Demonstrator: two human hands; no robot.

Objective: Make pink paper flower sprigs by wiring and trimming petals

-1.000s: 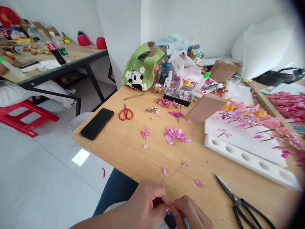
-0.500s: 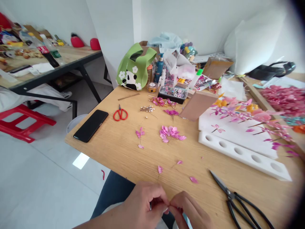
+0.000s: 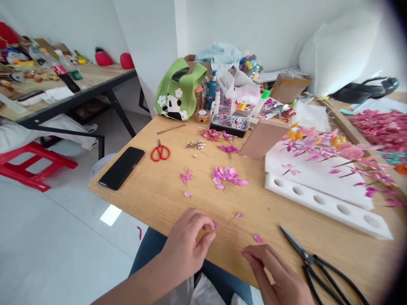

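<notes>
My left hand point(image 3: 189, 239) is over the table's front edge, thumb and forefinger apart, its fingertips right beside a small pink petal point(image 3: 214, 225) that they partly cover. My right hand point(image 3: 276, 271) is closed in a pinch, and a tiny bit of pink petal point(image 3: 241, 253) shows at its fingertips; the rest of that piece is hidden. Just beyond the right hand lies a loose pink petal point(image 3: 258, 238). Another petal on a thin stem point(image 3: 239, 215) is between and ahead of both hands. A cluster of pink petals point(image 3: 227, 177) and a small petal sprig point(image 3: 186, 176) lie farther back.
Black-handled scissors point(image 3: 307, 258) lie right of my right hand. A white foam block with holes point(image 3: 318, 199) bears pink and orange flowers. Red-handled snips point(image 3: 160, 152), a black phone point(image 3: 121, 168), a bead box point(image 3: 230, 125) and a green panda bag point(image 3: 179, 91) stand or lie farther off.
My hands were together at the table edge, fingertips touching. They have parted: the left has moved up and forward to the petal, the right has shifted right, still pinching.
</notes>
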